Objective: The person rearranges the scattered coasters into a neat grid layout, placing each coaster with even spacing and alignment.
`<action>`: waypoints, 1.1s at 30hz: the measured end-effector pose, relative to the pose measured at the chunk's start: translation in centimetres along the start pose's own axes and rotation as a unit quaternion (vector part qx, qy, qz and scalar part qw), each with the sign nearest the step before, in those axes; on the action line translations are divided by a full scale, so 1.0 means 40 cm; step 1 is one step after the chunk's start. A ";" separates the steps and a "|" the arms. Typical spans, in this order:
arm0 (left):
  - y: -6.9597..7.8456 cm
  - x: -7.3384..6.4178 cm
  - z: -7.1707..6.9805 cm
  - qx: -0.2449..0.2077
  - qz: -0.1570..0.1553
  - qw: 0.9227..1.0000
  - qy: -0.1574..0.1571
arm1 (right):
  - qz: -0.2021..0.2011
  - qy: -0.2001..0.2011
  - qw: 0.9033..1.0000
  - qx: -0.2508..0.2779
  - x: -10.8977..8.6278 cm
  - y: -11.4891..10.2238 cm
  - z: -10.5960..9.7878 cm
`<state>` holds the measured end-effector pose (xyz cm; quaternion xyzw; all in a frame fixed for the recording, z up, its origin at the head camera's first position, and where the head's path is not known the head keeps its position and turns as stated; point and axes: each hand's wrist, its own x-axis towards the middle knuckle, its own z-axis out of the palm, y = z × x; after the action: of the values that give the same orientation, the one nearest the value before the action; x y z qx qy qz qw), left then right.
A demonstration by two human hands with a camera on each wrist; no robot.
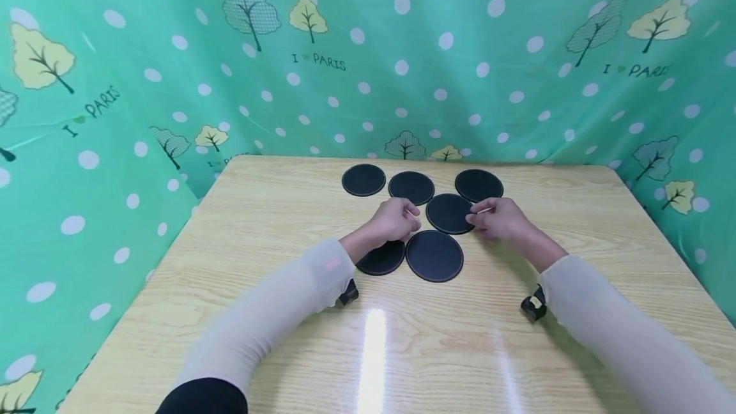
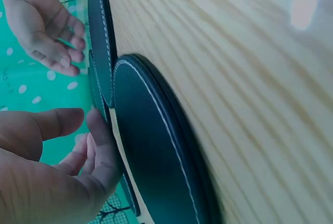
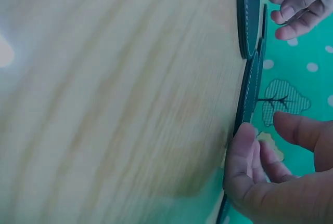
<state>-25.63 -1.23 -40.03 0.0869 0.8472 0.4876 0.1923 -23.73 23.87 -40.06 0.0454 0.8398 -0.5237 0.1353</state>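
Note:
Several round black coasters with light stitched rims lie flat on the table. My left hand [image 1: 395,220] is above the near-left coaster [image 1: 381,259], fingers loosely bent, thumb apart and nothing gripped. In the left wrist view, the left fingers [image 2: 104,143] are beside the edge of a coaster [image 2: 151,141]; contact is unclear. My right hand [image 1: 499,217] is at the right edge of the middle coaster [image 1: 448,213]. In the right wrist view, its fingertips appear to touch that rim, while the thumb [image 3: 296,129] stands away from them. The near-middle coaster [image 1: 434,256] lies between the forearms.
Along the back of the wooden table [image 1: 276,209] lie a far-left coaster [image 1: 363,180], another coaster [image 1: 411,188] beside it, and a far-right coaster [image 1: 479,184]. A green patterned cloth [image 1: 402,82] hangs behind. Black wrist devices [image 1: 533,306] sit under the sleeves.

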 end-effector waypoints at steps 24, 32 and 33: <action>0.048 0.091 0.067 -0.036 -0.073 0.995 0.058 | 0.062 0.038 0.997 -0.027 0.052 -0.024 -0.003; 0.059 0.098 0.074 -0.032 -0.095 0.993 0.061 | 0.068 0.019 0.997 0.008 0.049 -0.035 0.004; 0.058 0.098 0.076 -0.037 -0.099 0.993 0.061 | 0.068 0.016 0.997 0.013 0.048 -0.035 0.004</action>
<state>-28.04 3.66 -40.34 -0.0346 0.8430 0.5017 0.1911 -25.85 22.97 -39.45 0.1127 0.8301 -0.5231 0.1568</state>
